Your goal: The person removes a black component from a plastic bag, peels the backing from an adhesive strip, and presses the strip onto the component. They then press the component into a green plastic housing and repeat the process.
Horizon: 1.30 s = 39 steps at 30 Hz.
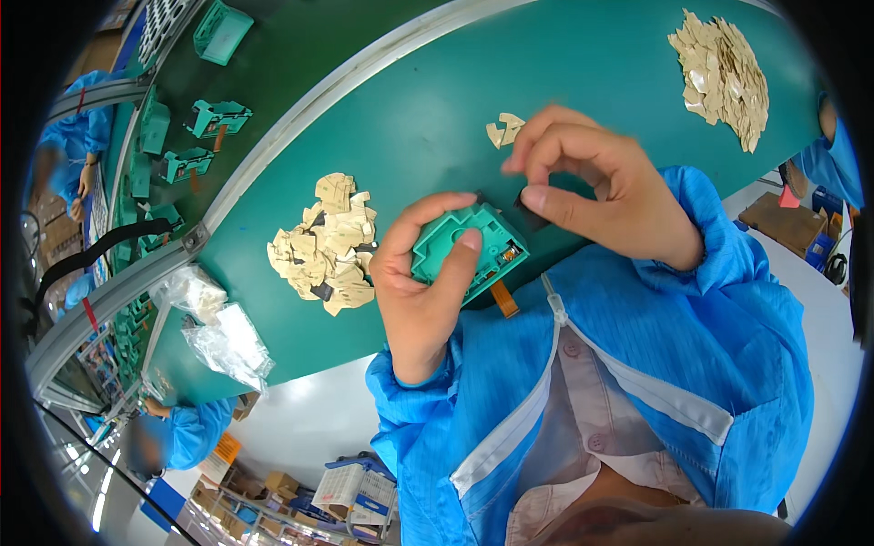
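Observation:
My left hand (417, 296) is closed around a green plastic housing (492, 235), its thumb lying across the open face. Small metal and dark parts show inside the housing near its right end. From its lower edge sticks out a short orange ribbon cable (503, 298). Just right of the housing, my right hand (605, 187) pinches a small dark piece (531, 217) between thumb and finger; its exact kind is not clear. The other right fingers are curled and slightly blurred. Beyond that hand lie a few cream paper scraps (503, 130) on the green tabletop (401, 118).
A heap of cream paper pieces (332, 246) with dark bits lies left, another cream pile (724, 77) far right. Clear plastic bags (228, 332) rest at the left edge. Past a metal rail (273, 155), several green housings (218, 118) sit on a belt. Other people work nearby.

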{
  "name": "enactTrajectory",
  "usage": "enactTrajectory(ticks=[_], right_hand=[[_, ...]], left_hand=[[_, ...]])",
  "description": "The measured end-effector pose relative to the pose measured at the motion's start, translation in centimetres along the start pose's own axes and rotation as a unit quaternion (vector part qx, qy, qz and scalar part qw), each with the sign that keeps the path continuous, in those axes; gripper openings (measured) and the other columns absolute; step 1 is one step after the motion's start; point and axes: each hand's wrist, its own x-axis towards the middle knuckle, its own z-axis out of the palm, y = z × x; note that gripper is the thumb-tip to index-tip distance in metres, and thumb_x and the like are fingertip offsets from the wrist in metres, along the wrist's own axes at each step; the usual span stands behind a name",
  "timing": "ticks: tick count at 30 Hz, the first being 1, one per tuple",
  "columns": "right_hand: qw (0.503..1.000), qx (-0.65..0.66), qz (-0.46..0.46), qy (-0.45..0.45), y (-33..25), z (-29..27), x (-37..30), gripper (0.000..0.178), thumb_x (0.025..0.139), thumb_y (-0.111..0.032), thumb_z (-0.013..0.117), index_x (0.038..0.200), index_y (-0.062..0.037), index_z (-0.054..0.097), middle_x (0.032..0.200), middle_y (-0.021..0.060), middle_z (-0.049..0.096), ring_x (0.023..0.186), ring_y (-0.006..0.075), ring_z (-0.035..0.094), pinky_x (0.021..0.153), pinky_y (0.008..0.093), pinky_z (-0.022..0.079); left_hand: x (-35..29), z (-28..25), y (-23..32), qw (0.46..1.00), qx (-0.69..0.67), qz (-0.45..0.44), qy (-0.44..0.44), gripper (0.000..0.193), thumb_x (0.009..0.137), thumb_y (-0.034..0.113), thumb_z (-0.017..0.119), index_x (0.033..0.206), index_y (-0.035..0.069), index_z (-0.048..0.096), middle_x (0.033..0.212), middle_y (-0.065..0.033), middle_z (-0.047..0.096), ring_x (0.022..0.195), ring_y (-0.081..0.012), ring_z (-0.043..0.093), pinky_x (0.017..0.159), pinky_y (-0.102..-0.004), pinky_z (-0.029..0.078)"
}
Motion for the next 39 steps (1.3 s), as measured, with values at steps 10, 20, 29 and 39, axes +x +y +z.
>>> enactTrajectory(ticks=[10,20,29,39], right_hand=[[0.998,0.005,0.065,-0.002,-0.1,1.6,0.0,0.008,0.085,-0.003,0.065,0.086,-0.0044,0.057,0.091,0.0029,0.056,0.088,0.0127,0.058,0.079,0.0297,0.052],[0.992,-0.04,0.113,-0.03,-0.5,1.3,0.1,0.013,0.083,0.006,0.061,0.085,-0.0041,0.053,0.099,0.0066,0.057,0.093,0.0136,0.058,0.08,0.0276,0.052],[0.99,-0.053,0.128,-0.04,-0.4,1.0,0.4,0.013,0.081,0.003,0.062,0.083,-0.0047,0.052,0.097,0.0056,0.056,0.094,0.0141,0.06,0.08,0.0287,0.053],[0.995,-0.033,0.091,-0.013,0.8,0.9,0.5,0.015,0.08,-0.009,0.069,0.083,0.0002,0.058,0.081,0.0063,0.061,0.076,0.0134,0.062,0.066,0.0282,0.054]], left_hand=[[0.1,0.6,0.0,0.998,0.061,0.004,0.003,0.033,0.079,-0.003,0.072,0.111,0.001,0.064,0.094,-0.0034,0.066,0.084,-0.0075,0.061,0.075,-0.0219,0.049],[0.0,0.7,-0.4,0.996,0.085,0.006,0.006,0.032,0.078,-0.002,0.075,0.109,0.002,0.066,0.097,-0.0048,0.067,0.087,-0.0085,0.061,0.077,-0.0226,0.049],[0.3,0.9,-0.8,0.997,0.08,0.005,0.019,0.028,0.081,-0.002,0.074,0.108,0.002,0.066,0.1,-0.0056,0.068,0.089,-0.0092,0.062,0.079,-0.0231,0.05],[0.2,1.0,-1.0,0.998,0.05,-0.013,0.028,0.029,0.08,-0.003,0.075,0.107,0.002,0.067,0.098,-0.005,0.068,0.086,-0.0081,0.062,0.079,-0.0223,0.05]])
